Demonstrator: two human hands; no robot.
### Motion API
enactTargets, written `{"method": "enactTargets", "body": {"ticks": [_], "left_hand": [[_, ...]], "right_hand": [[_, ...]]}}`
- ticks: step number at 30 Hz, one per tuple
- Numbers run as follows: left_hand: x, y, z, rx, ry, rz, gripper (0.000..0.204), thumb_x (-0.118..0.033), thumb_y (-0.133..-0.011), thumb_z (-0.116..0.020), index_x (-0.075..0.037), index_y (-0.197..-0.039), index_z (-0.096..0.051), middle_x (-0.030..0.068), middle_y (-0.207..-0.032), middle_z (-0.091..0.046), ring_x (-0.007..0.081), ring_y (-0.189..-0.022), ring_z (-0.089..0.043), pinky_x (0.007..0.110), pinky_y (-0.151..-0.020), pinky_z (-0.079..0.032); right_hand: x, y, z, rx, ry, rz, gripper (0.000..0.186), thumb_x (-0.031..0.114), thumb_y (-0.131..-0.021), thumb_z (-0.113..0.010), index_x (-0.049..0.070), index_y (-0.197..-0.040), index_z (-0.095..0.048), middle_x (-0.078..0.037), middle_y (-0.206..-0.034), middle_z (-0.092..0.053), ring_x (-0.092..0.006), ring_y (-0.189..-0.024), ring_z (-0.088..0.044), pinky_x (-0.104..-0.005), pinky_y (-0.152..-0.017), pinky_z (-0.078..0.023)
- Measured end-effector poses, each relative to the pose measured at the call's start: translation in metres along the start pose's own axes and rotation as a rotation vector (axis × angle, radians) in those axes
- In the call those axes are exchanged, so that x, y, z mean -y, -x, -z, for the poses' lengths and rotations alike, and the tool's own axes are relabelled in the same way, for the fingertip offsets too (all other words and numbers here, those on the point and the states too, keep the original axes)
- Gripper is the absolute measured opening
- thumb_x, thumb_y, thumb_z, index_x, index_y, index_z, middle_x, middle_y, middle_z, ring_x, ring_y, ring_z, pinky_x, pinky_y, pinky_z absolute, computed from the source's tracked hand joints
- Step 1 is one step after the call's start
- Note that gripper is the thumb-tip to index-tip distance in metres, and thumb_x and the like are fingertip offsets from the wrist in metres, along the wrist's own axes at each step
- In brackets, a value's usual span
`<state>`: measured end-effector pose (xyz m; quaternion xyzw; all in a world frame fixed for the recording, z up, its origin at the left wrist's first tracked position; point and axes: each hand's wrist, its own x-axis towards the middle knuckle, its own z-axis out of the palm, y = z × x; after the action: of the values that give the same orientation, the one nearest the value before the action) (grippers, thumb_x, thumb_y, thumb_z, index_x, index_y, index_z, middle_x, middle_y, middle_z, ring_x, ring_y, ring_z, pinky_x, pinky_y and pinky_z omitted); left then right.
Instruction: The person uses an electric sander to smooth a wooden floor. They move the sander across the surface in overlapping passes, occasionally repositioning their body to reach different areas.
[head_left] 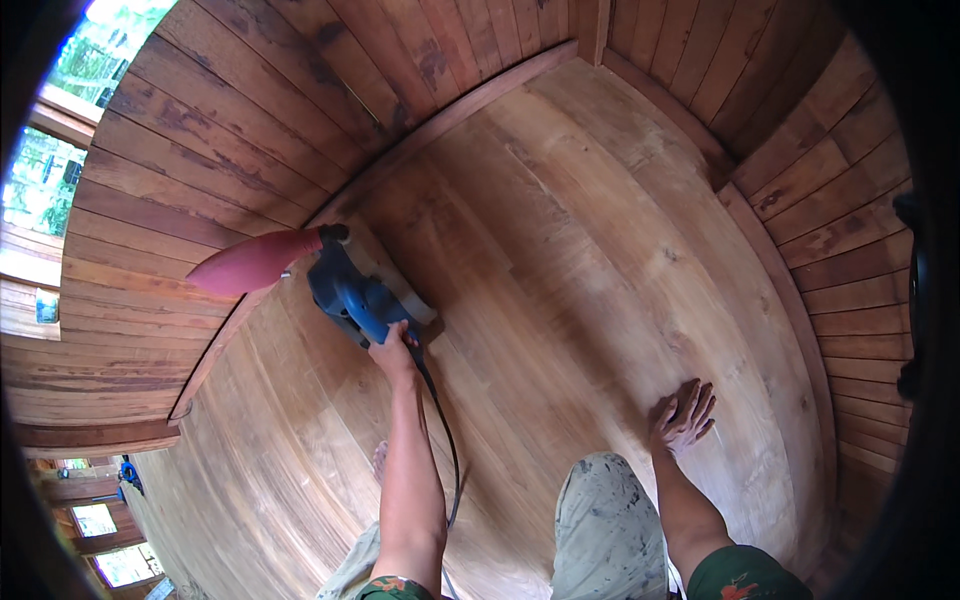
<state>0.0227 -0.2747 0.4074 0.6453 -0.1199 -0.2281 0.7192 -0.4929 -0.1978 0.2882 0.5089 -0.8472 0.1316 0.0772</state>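
Plank floor [590,300] meets reddish board walls [270,110], with windows [42,188] at left. The left hand [393,350] grips the blue belt sander [345,285] near the skirting [455,118]; the right hand [684,420] lies flat, fingers extended, on the floor.

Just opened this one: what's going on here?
A person's left hand grips the rear handle of a blue belt sander on a wooden plank floor, close to the baseboard. A red dust bag sticks out to the sander's left, and a black power cord trails back toward the person. The right hand rests on the planks with its fingers spread. Whether the sander is running, the picture doesn't show.
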Motion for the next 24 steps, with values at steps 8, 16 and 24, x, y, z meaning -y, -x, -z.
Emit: {"method": "enactTargets", "body": {"ticks": [8, 16, 24], "left_hand": [[-0.004, -0.015, -0.037, 0.037, -0.006, -0.010, 0.010, -0.003, -0.086, -0.071, -0.003, -0.082, -0.061, 0.0028, -0.067, -0.058, 0.0134, -0.053, -0.054, 0.030, -0.052, -0.046], [0.001, -0.005, -0.066, 0.082, -0.061, -0.090, 0.014, -0.012, -0.092, -0.076, -0.006, -0.090, -0.063, 0.0019, -0.074, -0.060, 0.0131, -0.061, -0.056, 0.030, -0.061, -0.046], [0.006, -0.001, -0.079, 0.100, -0.072, -0.091, 0.017, -0.016, -0.094, -0.077, -0.007, -0.091, -0.063, 0.0005, -0.075, -0.061, 0.0115, -0.063, -0.058, 0.029, -0.062, -0.046]], "right_hand": [[-0.002, 0.001, -0.002, 0.026, 0.002, -0.003, 0.069, 0.053, -0.106, -0.040, 0.025, -0.168, -0.029, -0.007, -0.176, -0.020, -0.0323, -0.162, -0.016, -0.0637, -0.126, -0.012], [-0.003, 0.000, -0.004, 0.067, -0.013, -0.020, 0.071, 0.051, -0.104, -0.042, 0.025, -0.168, -0.030, -0.007, -0.176, -0.020, -0.0336, -0.163, -0.014, -0.0640, -0.126, -0.010], [-0.001, -0.001, 0.000, 0.092, -0.010, -0.011, 0.072, 0.050, -0.103, -0.043, 0.024, -0.168, -0.028, -0.007, -0.177, -0.018, -0.0342, -0.163, -0.013, -0.0641, -0.126, -0.010]]}}
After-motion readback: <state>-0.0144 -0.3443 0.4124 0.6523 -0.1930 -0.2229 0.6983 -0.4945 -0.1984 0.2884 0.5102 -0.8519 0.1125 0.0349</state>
